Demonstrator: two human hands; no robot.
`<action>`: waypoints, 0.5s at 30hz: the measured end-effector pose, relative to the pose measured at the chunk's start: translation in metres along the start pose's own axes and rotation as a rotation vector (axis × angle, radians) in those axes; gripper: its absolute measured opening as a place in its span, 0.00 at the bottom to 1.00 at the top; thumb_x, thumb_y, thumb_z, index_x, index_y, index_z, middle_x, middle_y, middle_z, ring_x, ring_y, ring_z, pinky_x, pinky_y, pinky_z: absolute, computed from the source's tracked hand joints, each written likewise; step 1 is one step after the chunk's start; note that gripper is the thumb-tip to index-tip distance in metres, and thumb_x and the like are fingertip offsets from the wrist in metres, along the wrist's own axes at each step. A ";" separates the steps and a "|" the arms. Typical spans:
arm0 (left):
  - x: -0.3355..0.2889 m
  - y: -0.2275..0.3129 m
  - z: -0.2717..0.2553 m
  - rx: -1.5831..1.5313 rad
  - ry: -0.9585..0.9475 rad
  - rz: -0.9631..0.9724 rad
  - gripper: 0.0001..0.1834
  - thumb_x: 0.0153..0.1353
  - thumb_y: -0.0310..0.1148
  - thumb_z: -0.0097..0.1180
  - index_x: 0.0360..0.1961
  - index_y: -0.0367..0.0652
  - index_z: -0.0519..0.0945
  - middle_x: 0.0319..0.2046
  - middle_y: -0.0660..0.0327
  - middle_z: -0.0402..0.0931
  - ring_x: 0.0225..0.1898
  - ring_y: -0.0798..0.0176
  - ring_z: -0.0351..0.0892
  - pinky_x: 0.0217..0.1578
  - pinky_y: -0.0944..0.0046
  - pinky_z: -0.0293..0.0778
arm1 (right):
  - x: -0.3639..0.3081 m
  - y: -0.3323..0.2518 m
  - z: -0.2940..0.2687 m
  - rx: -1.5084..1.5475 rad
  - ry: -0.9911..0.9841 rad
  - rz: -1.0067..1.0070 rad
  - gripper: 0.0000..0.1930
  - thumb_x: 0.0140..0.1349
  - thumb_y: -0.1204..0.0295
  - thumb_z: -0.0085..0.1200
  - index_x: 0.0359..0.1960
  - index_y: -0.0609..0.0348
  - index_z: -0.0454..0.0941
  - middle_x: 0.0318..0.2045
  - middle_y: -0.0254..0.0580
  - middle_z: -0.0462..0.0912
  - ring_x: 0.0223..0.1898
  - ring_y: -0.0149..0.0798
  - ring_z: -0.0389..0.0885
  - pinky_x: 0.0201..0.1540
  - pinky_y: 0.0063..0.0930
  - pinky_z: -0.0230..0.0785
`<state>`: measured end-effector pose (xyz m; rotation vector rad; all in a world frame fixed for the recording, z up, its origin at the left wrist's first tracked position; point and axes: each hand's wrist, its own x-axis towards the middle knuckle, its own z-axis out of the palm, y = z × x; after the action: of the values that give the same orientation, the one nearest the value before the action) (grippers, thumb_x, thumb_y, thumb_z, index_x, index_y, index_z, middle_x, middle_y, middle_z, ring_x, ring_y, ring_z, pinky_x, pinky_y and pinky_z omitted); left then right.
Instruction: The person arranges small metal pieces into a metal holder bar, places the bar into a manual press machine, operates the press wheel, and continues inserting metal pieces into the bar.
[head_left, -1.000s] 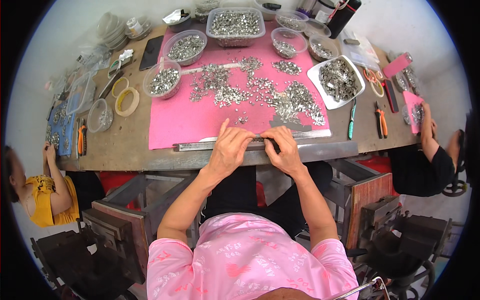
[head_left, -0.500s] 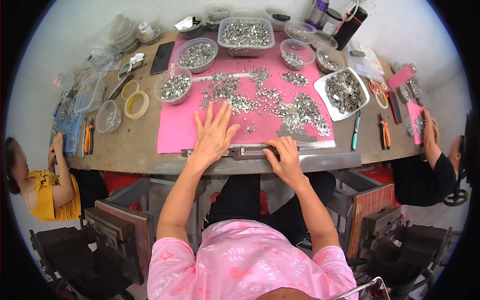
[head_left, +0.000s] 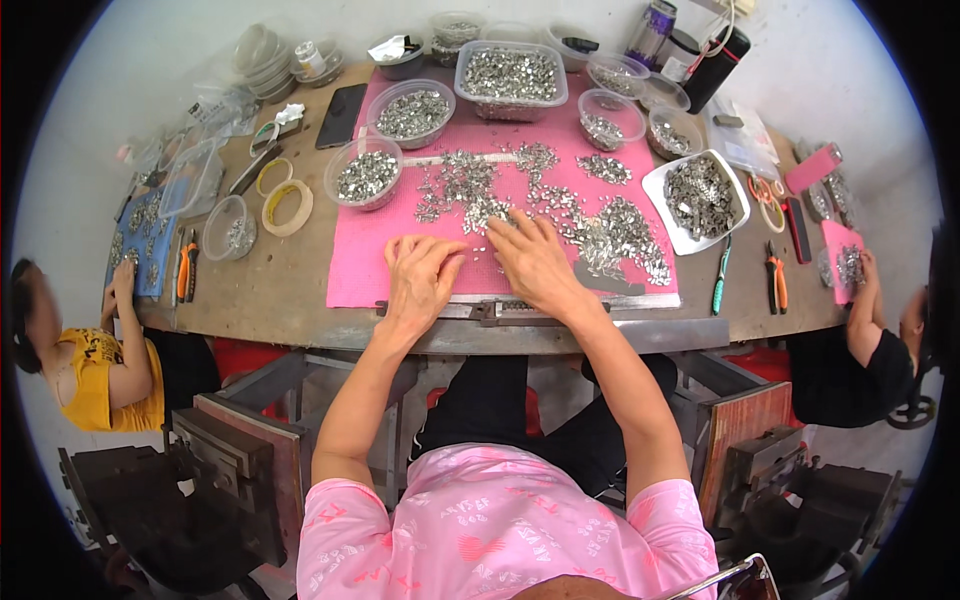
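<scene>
Small shiny metal pieces (head_left: 465,180) lie in loose heaps on a pink ribbed mat (head_left: 360,255). My left hand (head_left: 420,278) is over the mat's near part, its fingers bent and thumb close to them; whatever they may pinch is too small to see. To its right, my right hand (head_left: 537,265) reaches forward with fingers extended, the tips at the near edge of the scattered pieces. Below both hands, a long dark metal bar with a slotted, toothed middle (head_left: 510,313) lies along the mat's near edge, with neither hand gripping it.
Bowls of metal pieces (head_left: 362,178) and a rectangular tub (head_left: 508,78) line the back. A white dish (head_left: 692,203) stands right, near a teal-handled tool (head_left: 721,280) and orange-handled pliers (head_left: 776,280). Tape rolls (head_left: 288,208) lie left. Two other people work at the sides.
My right hand has left the slotted bar and moved forward and left to the metal pieces. My left hand has drawn back a little, its spread fingers now bent together.
</scene>
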<state>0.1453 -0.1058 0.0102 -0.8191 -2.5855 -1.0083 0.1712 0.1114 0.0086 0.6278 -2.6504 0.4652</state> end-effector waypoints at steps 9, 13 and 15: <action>0.020 -0.001 0.008 0.111 0.043 0.140 0.07 0.58 0.32 0.68 0.38 0.51 0.87 0.31 0.68 0.79 0.40 0.62 0.75 0.58 0.48 0.58 | 0.000 -0.003 -0.013 0.142 0.107 0.051 0.07 0.61 0.76 0.57 0.40 0.61 0.82 0.42 0.45 0.81 0.50 0.48 0.76 0.55 0.45 0.66; 0.025 -0.006 0.016 0.128 0.004 0.198 0.06 0.59 0.32 0.68 0.38 0.52 0.88 0.31 0.67 0.77 0.41 0.62 0.75 0.59 0.46 0.57 | 0.009 -0.007 0.007 0.117 0.156 0.061 0.04 0.61 0.75 0.61 0.36 0.58 0.81 0.33 0.42 0.76 0.41 0.47 0.75 0.45 0.42 0.65; 0.025 -0.007 0.013 0.119 -0.042 0.200 0.06 0.59 0.32 0.66 0.38 0.52 0.86 0.33 0.64 0.76 0.44 0.58 0.74 0.60 0.40 0.57 | 0.011 -0.008 0.014 0.109 0.151 0.079 0.04 0.59 0.75 0.61 0.35 0.59 0.80 0.34 0.44 0.77 0.42 0.47 0.75 0.46 0.43 0.66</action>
<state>0.1202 -0.0909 0.0072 -1.0523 -2.5080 -0.7803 0.1616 0.0954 0.0033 0.4996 -2.5262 0.6572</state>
